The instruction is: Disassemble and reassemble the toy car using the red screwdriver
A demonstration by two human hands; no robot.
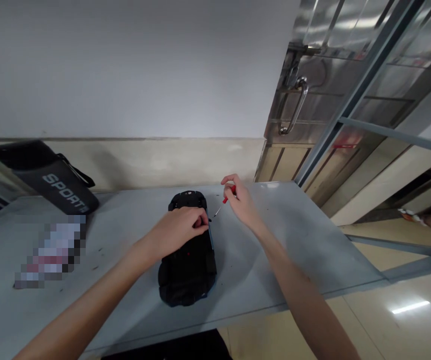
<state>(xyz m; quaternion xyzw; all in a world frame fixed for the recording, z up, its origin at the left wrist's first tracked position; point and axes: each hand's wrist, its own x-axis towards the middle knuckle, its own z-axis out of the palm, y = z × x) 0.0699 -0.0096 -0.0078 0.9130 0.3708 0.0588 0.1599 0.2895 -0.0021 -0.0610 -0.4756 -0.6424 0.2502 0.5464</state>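
A black toy car (187, 272) with blue edges lies upside down on the table, its dark underside facing up. Over its middle reaches my left hand (188, 222), fingers curled and pinched together at the car's right edge; what they hold, if anything, is hidden. My right hand (237, 197) is to the right of the car, its fingers closed around the red handle of a small screwdriver (226, 199). The thin metal shaft points down and left, its tip close to the car's side and to my left fingertips. A small dark bit shows beside those fingertips.
The grey table (253, 280) stands against a wall. At its left leans a dark cylindrical case (55, 182) marked SPORT, with a pixelated flat object (53, 252) in front. On the right are a metal frame post (354, 102) and a metal door with a handle (298, 107).
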